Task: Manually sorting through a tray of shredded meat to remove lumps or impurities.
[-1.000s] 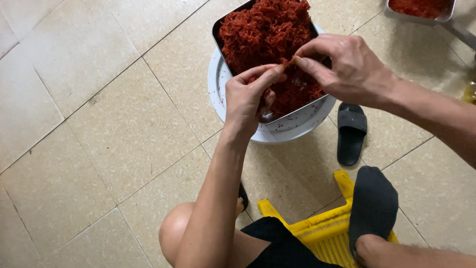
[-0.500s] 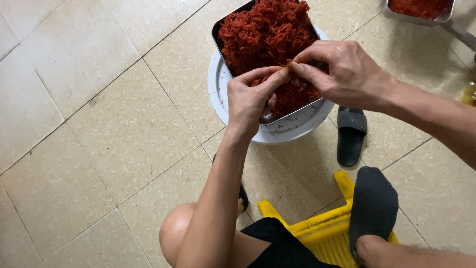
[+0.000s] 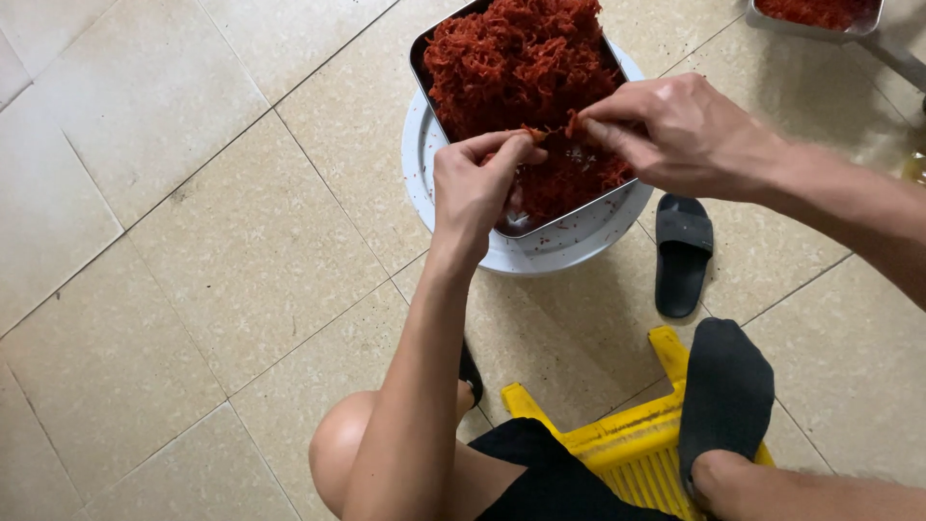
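Observation:
A metal tray [image 3: 421, 69] heaped with red shredded food [image 3: 511, 58] rests on a round white lid-like base [image 3: 564, 253] on the tiled floor. Both hands work over the tray's near end. My left hand [image 3: 473, 183] pinches a small clump of the red shreds between thumb and fingers. My right hand [image 3: 675, 130] pinches the same clump from the right, fingertips nearly touching the left ones.
A black slipper [image 3: 683, 253] lies right of the white base. A yellow plastic stool [image 3: 627, 439] is under me, with my black-socked foot [image 3: 725, 400] on it and my bare knee [image 3: 338, 453] at the bottom. Another tray of red food [image 3: 815, 14] sits at the top right.
The two hands have drawn slightly apart, pulling at the pinched clump of shreds; they stay over the same near end of the tray.

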